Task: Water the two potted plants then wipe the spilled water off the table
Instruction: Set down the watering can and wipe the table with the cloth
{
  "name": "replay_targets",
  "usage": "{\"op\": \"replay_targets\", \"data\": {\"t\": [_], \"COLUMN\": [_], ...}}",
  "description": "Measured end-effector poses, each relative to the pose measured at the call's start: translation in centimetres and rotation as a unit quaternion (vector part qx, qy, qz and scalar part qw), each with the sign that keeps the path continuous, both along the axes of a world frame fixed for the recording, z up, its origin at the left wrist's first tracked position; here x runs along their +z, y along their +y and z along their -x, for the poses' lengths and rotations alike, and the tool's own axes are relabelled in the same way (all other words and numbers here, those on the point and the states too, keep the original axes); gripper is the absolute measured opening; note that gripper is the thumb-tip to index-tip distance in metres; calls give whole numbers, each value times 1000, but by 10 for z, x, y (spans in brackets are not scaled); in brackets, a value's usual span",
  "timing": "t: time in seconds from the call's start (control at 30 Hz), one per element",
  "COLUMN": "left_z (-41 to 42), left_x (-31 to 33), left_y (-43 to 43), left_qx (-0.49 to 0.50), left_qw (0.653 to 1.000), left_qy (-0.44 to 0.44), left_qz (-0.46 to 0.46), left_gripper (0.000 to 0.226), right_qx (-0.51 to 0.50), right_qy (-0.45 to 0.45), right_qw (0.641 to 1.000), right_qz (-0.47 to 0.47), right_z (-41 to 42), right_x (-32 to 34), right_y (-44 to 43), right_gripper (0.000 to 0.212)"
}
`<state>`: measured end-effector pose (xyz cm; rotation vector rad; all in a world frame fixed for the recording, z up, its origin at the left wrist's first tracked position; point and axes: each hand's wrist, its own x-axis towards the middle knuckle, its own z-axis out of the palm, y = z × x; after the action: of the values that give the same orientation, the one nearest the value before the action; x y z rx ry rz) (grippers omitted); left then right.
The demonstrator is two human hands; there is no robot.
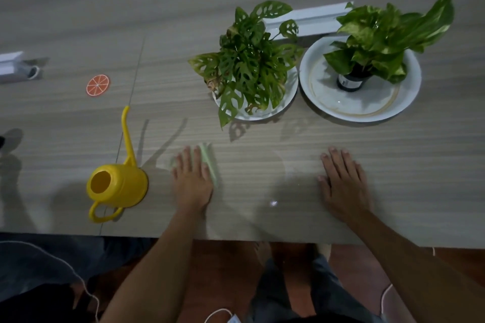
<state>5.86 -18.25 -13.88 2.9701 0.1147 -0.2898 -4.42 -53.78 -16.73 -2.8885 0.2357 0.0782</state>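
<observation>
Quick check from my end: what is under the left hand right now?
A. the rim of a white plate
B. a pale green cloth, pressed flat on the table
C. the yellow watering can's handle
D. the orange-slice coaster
B: the left hand lies flat on the pale green cloth on the table, with the yellow watering can standing apart to its left.

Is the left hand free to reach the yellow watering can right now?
Probably yes: the left hand lies flat on the green cloth, just beside the watering can, with nothing between them.
</observation>
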Motion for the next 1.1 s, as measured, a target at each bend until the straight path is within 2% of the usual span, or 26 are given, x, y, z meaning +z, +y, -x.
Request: {"op": "replay_targets", "data": {"t": [0.07, 0.1, 0.23, 0.33, 0.4, 0.43, 0.5, 0.6, 0.67, 0.73, 0.8, 0.87, 0.93, 1.0, 1.1], "left_z": [35, 60, 115, 80, 27, 3, -28, 3, 53, 87, 84, 44, -1, -27, -3], "left_x": [1, 2, -4, -8, -4, -2, -1, 5, 5, -1, -6, -6, -5, -4, -2], "left_y": [13, 4, -89, -141, -138, -126, -85, -40, -55, -96, -136, -152, -139, -113, -85], "left_qx": [53, 47, -131, -231, -254, -235, -136, -2, -13, -97, -189, -225, -200, -122, -70], "left_qw": [998, 998, 990, 970, 966, 972, 990, 997, 998, 995, 979, 972, 979, 991, 995], "left_qy": [-38, -41, -33, -36, -21, -12, -33, -76, -57, -24, -42, -40, -24, -40, -60], "left_qz": [-2, -14, 28, 65, 37, 12, -25, -22, -20, 28, 55, 50, 6, -25, -27], "left_gripper": [59, 60, 68, 64, 60, 60, 60, 57, 59, 63, 63, 60, 59, 58, 56], "right_qx": [-6, -7, -6, -5, -8, -9, -8, -9, -8, -4, -3, -3, -1, 0, -9], "right_qy": [5, 8, 14, 15, 11, 10, 4, 2, 5, 12, 9, 5, 4, 6, -5], "right_qw": [1000, 1000, 1000, 1000, 1000, 1000, 1000, 1000, 1000, 1000, 1000, 1000, 1000, 1000, 1000], "right_qz": [3, 6, 7, 16, 17, 18, 22, 18, 19, 16, 15, 19, 26, 18, -7], "right_z": [0, 1, 1, 1, 1, 1, 0, 0, 0, -1, -1, -1, -1, -1, 1], "right_x": [1, 1, 3, 2, 1, 1, 0, 1, 2, 3, 3, 3, 3, 4, 13], "right_y": [1, 1, 0, 0, 0, 0, 0, 0, -1, -1, -1, -1, 0, -1, -8], "right_gripper": [59, 59, 60, 61, 61, 60, 59, 59, 59, 60, 59, 59, 60, 61, 60]}}
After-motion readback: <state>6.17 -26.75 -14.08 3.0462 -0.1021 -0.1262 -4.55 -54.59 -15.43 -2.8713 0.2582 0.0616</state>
